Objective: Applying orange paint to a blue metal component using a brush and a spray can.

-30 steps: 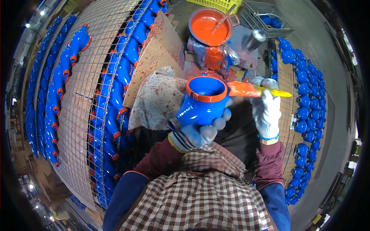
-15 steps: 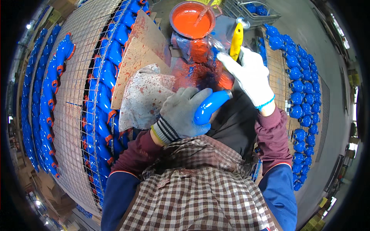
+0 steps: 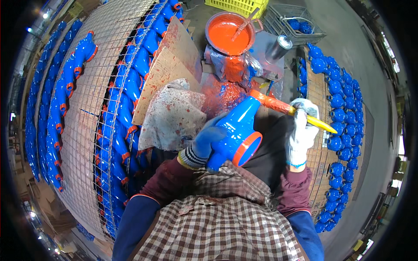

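A glossy blue hollow fitting [image 3: 235,122], with a wide orange-rimmed opening and a tapering neck, is tilted in front of my apron. My left hand [image 3: 204,141], in a grey glove partly tinted blue, is closed around its left side; some fingers are hidden behind it. In my white-gloved right hand [image 3: 301,130] a paintbrush [image 3: 276,105] is gripped by its yellow handle. Orange paint coats the brush's front part, and its bristles meet the upper end of the neck. Beyond them stands a pot [image 3: 209,43] of orange paint with a stirring stick [image 3: 246,25] in it.
Blue fittings with orange rims [image 3: 78,56] line mesh racks on the left. Several rounded blue parts [image 3: 335,115] stand in rows on the right. A paint-spotted cloth [image 3: 172,117] and cardboard [image 3: 174,61] lie left of the pot. A can [image 3: 278,48] and grey crate [image 3: 272,26] stand right.
The fitting has turned in my left hand, bringing its orange-rimmed opening into view and its neck upward. The brush has swung from upright to nearly level, its bristles now at the neck.
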Demonstrator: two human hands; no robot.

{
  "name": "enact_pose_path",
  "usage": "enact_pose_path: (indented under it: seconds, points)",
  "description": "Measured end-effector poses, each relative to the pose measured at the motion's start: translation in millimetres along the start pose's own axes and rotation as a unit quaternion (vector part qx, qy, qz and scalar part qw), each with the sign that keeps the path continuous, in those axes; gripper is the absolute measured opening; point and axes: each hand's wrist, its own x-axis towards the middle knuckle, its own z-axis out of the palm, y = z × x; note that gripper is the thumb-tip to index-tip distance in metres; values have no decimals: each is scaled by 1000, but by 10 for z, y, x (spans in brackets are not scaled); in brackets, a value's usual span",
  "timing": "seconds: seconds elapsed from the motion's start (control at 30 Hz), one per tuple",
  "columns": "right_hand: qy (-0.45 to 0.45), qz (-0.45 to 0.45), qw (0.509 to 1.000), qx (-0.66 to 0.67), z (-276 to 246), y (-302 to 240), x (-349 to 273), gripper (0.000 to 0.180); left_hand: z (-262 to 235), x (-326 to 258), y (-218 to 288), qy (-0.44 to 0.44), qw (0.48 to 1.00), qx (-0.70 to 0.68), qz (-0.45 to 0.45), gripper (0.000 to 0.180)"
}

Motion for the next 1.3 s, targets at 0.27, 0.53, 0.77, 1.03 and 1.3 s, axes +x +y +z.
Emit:
enact_pose_path:
  seconds: [0.27,0.53,0.77,1.03,1.3]
  points:
    - [77,402,777,479,263,434,-360,29,309,34,-411,-90,887,-452,-16,82]
    - [39,349,769,534,258,287,-170,28,578,69,33,-70,974,-214,-8,78]
    - [156,115,980,-40,-187,-147,375,24,443,319,304,-94,994,-8,-60,64]
    - [-200,-169,843,-469,-43,-191,464,29,662,282,341,-99,633,731,233,55]
    - [-188,-315,761,-535,-78,-388,352,26,571,335,312,-88,647,723,224,55]
